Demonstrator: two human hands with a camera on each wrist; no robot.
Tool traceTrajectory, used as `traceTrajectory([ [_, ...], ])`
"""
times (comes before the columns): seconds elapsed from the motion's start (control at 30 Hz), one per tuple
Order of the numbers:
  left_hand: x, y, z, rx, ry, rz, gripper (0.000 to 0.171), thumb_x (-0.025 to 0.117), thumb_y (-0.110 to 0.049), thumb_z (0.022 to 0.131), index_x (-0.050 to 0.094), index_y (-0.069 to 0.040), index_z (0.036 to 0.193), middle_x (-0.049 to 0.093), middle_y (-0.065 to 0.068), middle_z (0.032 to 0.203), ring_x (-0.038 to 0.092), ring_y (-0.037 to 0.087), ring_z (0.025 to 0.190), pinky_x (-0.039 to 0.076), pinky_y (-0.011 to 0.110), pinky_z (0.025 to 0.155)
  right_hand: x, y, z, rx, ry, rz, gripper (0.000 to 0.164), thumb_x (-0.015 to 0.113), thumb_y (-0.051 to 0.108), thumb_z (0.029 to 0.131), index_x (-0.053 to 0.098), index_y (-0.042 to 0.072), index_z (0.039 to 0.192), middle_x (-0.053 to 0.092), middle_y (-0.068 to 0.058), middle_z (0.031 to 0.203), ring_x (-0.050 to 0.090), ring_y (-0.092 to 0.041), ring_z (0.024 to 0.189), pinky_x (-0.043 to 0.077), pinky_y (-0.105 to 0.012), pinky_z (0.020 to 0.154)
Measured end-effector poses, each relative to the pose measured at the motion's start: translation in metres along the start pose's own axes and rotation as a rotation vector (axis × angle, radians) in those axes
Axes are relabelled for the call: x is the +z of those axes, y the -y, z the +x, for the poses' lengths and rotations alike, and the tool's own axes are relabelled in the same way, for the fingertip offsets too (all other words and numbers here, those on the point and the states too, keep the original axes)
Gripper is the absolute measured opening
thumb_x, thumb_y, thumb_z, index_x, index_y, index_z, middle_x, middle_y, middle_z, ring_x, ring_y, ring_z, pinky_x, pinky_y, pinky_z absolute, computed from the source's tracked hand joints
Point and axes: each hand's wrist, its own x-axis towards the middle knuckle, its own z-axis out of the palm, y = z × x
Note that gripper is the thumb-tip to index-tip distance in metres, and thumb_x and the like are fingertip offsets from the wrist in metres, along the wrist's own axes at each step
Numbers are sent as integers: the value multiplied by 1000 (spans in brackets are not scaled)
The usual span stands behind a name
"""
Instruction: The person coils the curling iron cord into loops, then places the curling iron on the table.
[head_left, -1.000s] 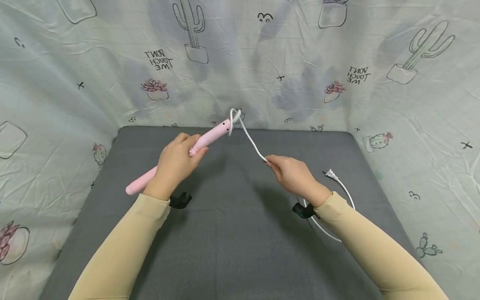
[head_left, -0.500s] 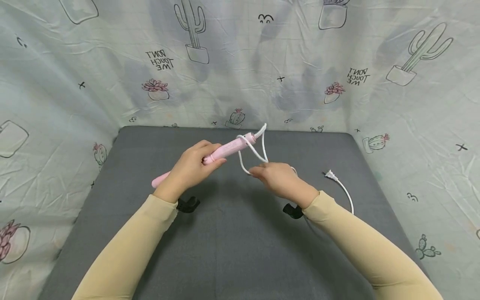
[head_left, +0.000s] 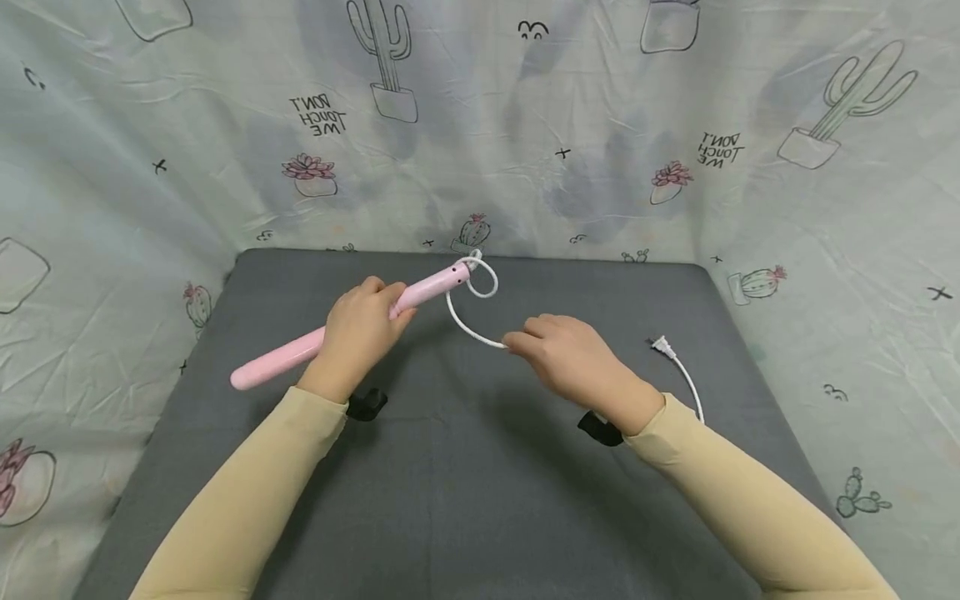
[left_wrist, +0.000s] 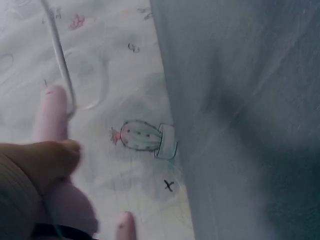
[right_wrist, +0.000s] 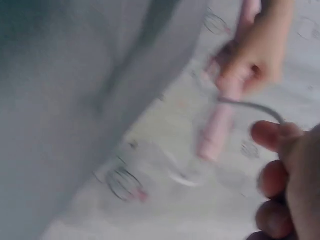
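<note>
My left hand (head_left: 360, 333) grips a pink curling iron (head_left: 279, 360) around its middle, above the grey table. The iron slants, its rounded end at the lower left and its cord end at the upper right. A white cord (head_left: 468, 329) leaves that end, loops beside it and runs down to my right hand (head_left: 573, 358), whose thumb and forefinger pinch it. In the left wrist view the handle end (left_wrist: 52, 110) points upward past my thumb. The right wrist view is blurred; the cord (right_wrist: 255, 106) crosses in front of the iron there.
The cord's two-pin plug (head_left: 662, 346) lies on the table (head_left: 465, 500) at the right, with its cord passing under my right forearm. A cactus-print cloth (head_left: 525, 125) surrounds the table at the back and both sides.
The cord coil around the iron's handle end has loosened into a wider loop. The iron swung right and then back left. My right hand moved in, then slightly out, still on the cord.
</note>
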Motion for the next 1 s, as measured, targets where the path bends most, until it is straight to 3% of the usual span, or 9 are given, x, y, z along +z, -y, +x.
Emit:
traceTrajectory([
  [0.1, 0, -5, -5, 53, 128, 12, 33, 74, -27, 87, 69, -10, 114, 60, 12, 96, 59, 31, 76, 47, 47, 70, -12, -5, 10, -26, -102, -22, 8, 64, 8, 93, 69, 12, 98, 43, -1, 70, 35, -18, 60, 31, -29, 57],
  [0.23, 3, -14, -10, 205, 229, 37, 32, 78, -25, 83, 70, -13, 111, 61, 8, 97, 59, 27, 79, 47, 43, 71, -20, -11, 22, -33, -145, 0, 11, 62, 4, 93, 69, 12, 98, 45, -1, 71, 35, -18, 62, 30, -29, 58],
  [0.4, 6, -24, -14, 380, 254, 14, 23, 78, -23, 83, 71, -18, 104, 58, 1, 91, 56, 21, 75, 45, 40, 71, -16, -21, 27, 18, -141, 82, 8, 69, 9, 89, 70, 11, 97, 50, 1, 73, 45, -17, 67, 38, -28, 58],
  [0.53, 7, -26, -19, 462, 247, -71, 22, 79, -21, 81, 71, -20, 102, 57, -3, 91, 55, 18, 76, 43, 36, 72, -7, -34, 24, 110, -86, 159, 10, 66, 15, 93, 69, 13, 102, 53, 3, 78, 49, -14, 70, 43, -30, 62],
  [0.8, 4, -25, -24, 512, 186, -251, 22, 75, -20, 84, 70, -23, 105, 58, -10, 98, 53, 10, 83, 42, 31, 78, 10, -52, 16, 313, 63, 315, 17, 54, 22, 100, 67, 17, 111, 63, 4, 99, 55, -12, 81, 45, -34, 74],
  [1.0, -6, -27, -22, 462, 159, -385, 21, 71, -21, 87, 70, -26, 107, 57, -12, 98, 51, 7, 82, 42, 28, 73, 30, -54, 16, 367, 126, 373, 20, 53, 24, 101, 68, 17, 113, 65, 5, 99, 56, -13, 84, 46, -35, 77],
])
